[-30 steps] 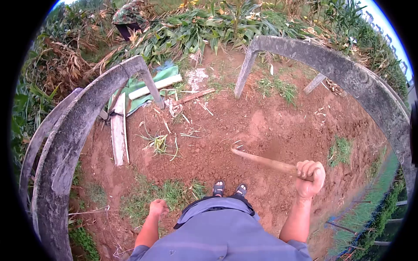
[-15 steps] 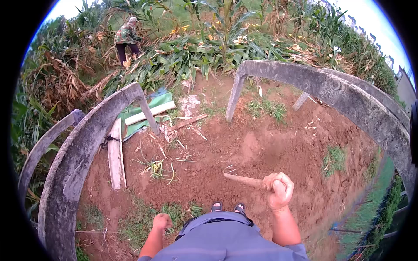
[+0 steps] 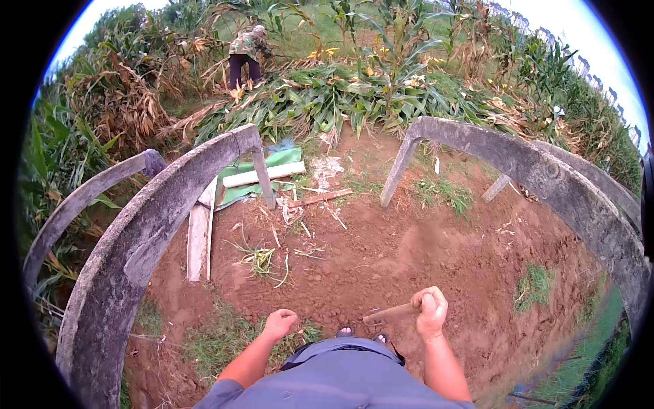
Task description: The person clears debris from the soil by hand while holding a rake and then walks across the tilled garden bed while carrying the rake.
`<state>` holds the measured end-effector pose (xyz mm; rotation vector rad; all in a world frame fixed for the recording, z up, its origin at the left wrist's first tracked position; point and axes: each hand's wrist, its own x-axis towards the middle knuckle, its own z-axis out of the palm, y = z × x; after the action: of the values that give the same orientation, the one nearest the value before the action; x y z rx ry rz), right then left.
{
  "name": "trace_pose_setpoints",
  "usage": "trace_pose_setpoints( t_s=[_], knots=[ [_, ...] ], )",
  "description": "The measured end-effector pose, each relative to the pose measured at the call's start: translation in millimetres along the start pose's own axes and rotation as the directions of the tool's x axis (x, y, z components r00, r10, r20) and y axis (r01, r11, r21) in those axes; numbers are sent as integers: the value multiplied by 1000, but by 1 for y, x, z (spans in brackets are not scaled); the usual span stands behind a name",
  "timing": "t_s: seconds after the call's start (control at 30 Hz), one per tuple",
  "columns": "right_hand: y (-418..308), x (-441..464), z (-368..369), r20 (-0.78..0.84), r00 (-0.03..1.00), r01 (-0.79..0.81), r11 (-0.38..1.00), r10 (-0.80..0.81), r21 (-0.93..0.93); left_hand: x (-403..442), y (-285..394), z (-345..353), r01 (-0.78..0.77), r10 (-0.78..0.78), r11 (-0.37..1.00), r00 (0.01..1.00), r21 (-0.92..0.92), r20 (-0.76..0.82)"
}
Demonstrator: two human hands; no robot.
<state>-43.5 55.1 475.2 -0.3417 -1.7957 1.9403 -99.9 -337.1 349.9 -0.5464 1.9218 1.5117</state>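
My right hand (image 3: 430,313) is closed around one end of a short wooden handle (image 3: 392,314), held in front of my body over bare soil. The handle points left, and its far end is too unclear to show what kind of tool it is. My left hand (image 3: 281,324) hovers to the left, above a grassy patch (image 3: 218,341). Its fingers are curled together, and nothing shows in them. Both my sandalled feet (image 3: 345,331) stand on the reddish soil (image 3: 340,273) between the hands.
Concrete arches rise on the left (image 3: 157,211) and right (image 3: 531,157). A green sheet (image 3: 283,158), a white board (image 3: 264,174), planks (image 3: 199,238) and pulled plants (image 3: 259,261) lie ahead left. Beyond, a person in a camouflage jacket (image 3: 248,46) bends beside cut corn stalks (image 3: 313,99).
My left hand has risen and moved right. My right hand has lowered slightly, and the handle's far end has come nearer my feet. The view has turned left; the distant person bends lower.
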Motion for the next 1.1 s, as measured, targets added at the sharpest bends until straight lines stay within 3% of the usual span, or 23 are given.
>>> trace_pose_setpoints(
  t_s=[0.07, 0.13, 0.2, 0.27, 0.3, 0.33, 0.4, 0.43, 0.5, 0.53, 0.57, 0.63, 0.7, 0.77, 0.83, 0.9, 0.93, 0.97, 1.03, 1.1],
  knots=[
    [2, -1, 10, 48, 998, -50, 997, 48, 58, 3, 27, 29, -146, 167, 982, 965, -116, 204],
    [3, -6, 25, 153, 970, -187, 982, 191, -37, 0, 57, 65, -313, 383, 921, 837, -233, 390],
    [6, -9, 44, 232, 937, -171, 923, 260, -345, -35, 111, 102, -412, 522, 853, 665, -320, 535],
    [22, -15, 55, 336, 912, -68, 897, 233, -436, -52, 148, 128, -786, 741, 563, 343, -256, 577],
    [40, -12, 58, 457, 873, 82, 874, 169, -478, -68, 169, 137, -903, 763, 404, 245, -145, 598],
    [47, -9, 55, 606, 796, 304, 862, 3, -404, -72, 175, 147, -906, 754, 411, 279, -96, 595],
    [56, -9, 47, 616, 787, 336, 805, 45, -488, -59, 163, 162, -863, 734, 505, 421, -14, 533],
    [43, -11, 44, 614, 788, 340, 803, 40, -489, -63, 164, 162, -866, 736, 500, 415, -16, 534],
    [18, -24, 31, 467, 754, 129, 592, 463, -795, -71, 163, 160, -774, 693, 633, 551, -27, 465],
    [32, -35, 10, 416, 782, 143, 517, 465, -844, -65, 157, 159, -774, 688, 633, 545, -27, 480],
    [54, -55, -25, 365, 808, 153, 433, 462, -888, -53, 149, 158, -741, 699, 669, 601, -58, 387],
    [73, -97, -85, 113, 779, -62, 256, 616, -965, -46, 146, 153, -698, 718, 696, 663, -169, 213],
    [61, -147, -127, -117, 722, -285, 138, 682, -949, -29, 141, 139, -704, 732, 681, 660, -202, 167],
    [71, -208, -171, -286, 621, -488, 74, 729, -870, -18, 142, 125, -687, 721, 684, 688, -246, 81],
    [76, -269, -201, -377, 609, -584, 72, 698, -808, -5, 144, 110, -696, 730, 658, 683, -287, 16],
    [99, -327, -236, -514, 300, -858, -9, 804, -514, 5, 144, 98, -710, 744, 619, 667, -337, -38],
    [110, -360, -241, -516, 296, -864, -5, 803, -503, 4, 146, 91, -736, 756, 615, 653, -283, -56],
    [119, -392, -245, -516, 477, -595, -171, 712, -785, 2, 146, 88, -720, 741, 621, 668, -309, -71],
    [133, -424, -252, -432, 642, -250, -360, 633, -899, 5, 142, 81, -715, 733, 610, 673, -342, -99],
    [145, -444, -276, -359, 647, -345, -163, 673, -925, 8, 130, 76, -719, 735, 593, 667, -362, -121]
  ],
)
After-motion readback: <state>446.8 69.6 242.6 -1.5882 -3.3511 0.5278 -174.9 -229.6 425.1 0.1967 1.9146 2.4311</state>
